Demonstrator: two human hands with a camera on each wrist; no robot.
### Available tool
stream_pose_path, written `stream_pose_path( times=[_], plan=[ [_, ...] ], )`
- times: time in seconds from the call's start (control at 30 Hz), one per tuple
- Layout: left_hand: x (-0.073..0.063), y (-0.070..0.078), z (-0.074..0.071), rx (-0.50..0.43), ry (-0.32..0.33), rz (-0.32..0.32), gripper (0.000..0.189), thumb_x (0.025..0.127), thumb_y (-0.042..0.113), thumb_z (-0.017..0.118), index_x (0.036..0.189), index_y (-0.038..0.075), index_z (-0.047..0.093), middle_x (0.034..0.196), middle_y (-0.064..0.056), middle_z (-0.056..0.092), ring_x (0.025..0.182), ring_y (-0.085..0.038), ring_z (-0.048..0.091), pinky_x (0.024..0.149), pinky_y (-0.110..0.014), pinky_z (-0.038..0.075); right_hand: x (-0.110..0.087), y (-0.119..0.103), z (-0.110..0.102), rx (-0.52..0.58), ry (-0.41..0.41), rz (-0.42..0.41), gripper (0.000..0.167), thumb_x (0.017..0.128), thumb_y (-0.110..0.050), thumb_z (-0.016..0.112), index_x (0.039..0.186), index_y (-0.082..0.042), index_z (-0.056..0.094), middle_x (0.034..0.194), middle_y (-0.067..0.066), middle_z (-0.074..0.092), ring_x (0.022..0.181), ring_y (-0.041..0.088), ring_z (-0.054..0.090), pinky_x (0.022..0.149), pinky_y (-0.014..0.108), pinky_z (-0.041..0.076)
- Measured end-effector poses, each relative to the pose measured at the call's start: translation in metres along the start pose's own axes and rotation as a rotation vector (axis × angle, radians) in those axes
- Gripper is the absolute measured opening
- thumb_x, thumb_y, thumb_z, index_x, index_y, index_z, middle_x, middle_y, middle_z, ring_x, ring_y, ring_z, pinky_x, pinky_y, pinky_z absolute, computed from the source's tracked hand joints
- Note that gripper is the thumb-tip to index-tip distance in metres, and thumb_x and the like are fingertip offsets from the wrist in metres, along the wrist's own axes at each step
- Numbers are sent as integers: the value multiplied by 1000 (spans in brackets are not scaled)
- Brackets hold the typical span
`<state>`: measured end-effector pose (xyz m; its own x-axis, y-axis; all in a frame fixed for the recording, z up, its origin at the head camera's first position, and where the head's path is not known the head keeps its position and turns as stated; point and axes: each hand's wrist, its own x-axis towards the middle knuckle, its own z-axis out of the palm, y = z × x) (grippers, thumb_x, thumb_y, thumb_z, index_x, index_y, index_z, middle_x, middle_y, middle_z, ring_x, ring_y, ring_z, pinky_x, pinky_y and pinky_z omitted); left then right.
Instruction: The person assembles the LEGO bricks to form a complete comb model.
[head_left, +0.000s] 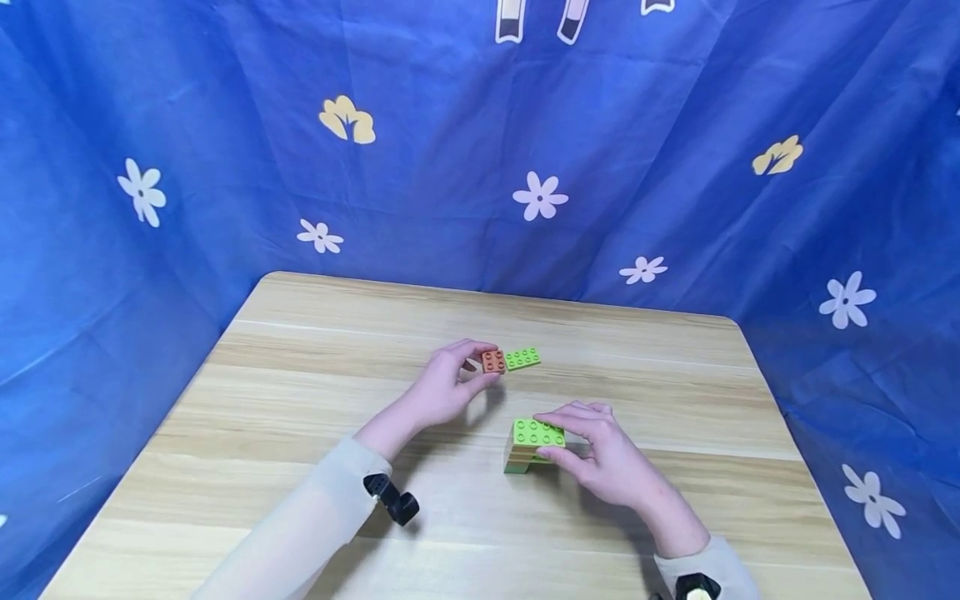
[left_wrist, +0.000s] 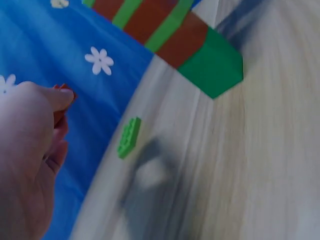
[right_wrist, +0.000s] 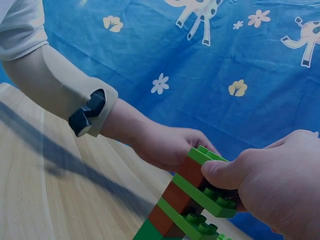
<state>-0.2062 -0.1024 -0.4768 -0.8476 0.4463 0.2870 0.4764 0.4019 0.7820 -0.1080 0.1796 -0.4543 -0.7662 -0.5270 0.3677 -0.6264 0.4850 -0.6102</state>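
Note:
My left hand [head_left: 442, 387] pinches a small reddish-brown toy brick [head_left: 492, 362] with four studs between thumb and fingers. In the left wrist view that brick [left_wrist: 61, 114] is mostly hidden behind the thumb. My right hand [head_left: 611, 454] grips the top of a stack of toy bricks [head_left: 519, 454], thumb on the near side and fingers on the far side. The stack alternates brown bricks with light green plates [right_wrist: 197, 195] that jut out to the right, above a dark green base [left_wrist: 215, 65]. A light green plate [head_left: 538, 435] with two rows of studs tops it.
A loose light green plate [head_left: 522, 358] lies on the wooden table [head_left: 337, 350], just right of the brown brick in the head view. Blue patterned cloth [head_left: 450, 167] hangs behind the table and along its sides. Both wrists wear small black cameras [head_left: 392, 498].

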Motion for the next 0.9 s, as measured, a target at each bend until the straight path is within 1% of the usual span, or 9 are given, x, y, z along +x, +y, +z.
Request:
stream_pose_path(
  times=[0.17,0.33,0.5,0.6,0.7,0.8,0.9],
  plan=[
    [-4,21,1,-5,-31,72,42,99,20,77,136,4,67,116,2,72,105,-17,66,93,-38,56,-1,1,0,2,0,-3,42,94,-23,83,134,-16,73,121,-11,73,111,11,66,99,44,35],
    [-10,40,5,-34,-52,132,42,99,20,77,136,2,67,112,4,72,103,-14,66,93,-36,56,-1,2,-1,4,2,-5,42,94,-22,83,134,-16,73,121,-11,73,110,10,67,99,45,35],
    [-18,57,7,-52,-69,209,44,100,21,76,139,4,66,112,5,71,103,-11,66,94,-33,56,-1,3,0,7,9,-28,41,94,-21,83,133,-12,73,121,-10,74,111,12,67,98,45,35],
    [-24,63,8,-52,-92,242,45,100,22,76,140,4,65,114,4,72,106,-12,66,96,-35,56,-1,4,0,10,15,-46,41,93,-19,83,132,-10,73,121,-8,74,111,13,68,97,44,36],
    [-29,67,10,-42,-115,257,45,101,23,75,140,3,64,119,2,72,110,-13,66,98,-37,56,-1,5,0,9,18,-48,41,92,-18,84,131,-11,74,121,-8,74,111,13,68,97,43,37],
    [-33,68,11,-27,-137,254,45,102,24,74,141,3,63,125,-1,72,113,-14,66,100,-38,55,-1,4,0,7,18,-44,40,92,-18,84,131,-10,74,120,-8,74,111,13,68,97,43,36],
    [-36,69,12,-12,-157,255,44,103,26,73,141,5,63,128,-1,71,114,-14,66,100,-38,55,0,4,-1,7,14,-40,40,93,-19,84,131,-10,74,120,-8,74,111,13,68,97,43,36]
  ],
)
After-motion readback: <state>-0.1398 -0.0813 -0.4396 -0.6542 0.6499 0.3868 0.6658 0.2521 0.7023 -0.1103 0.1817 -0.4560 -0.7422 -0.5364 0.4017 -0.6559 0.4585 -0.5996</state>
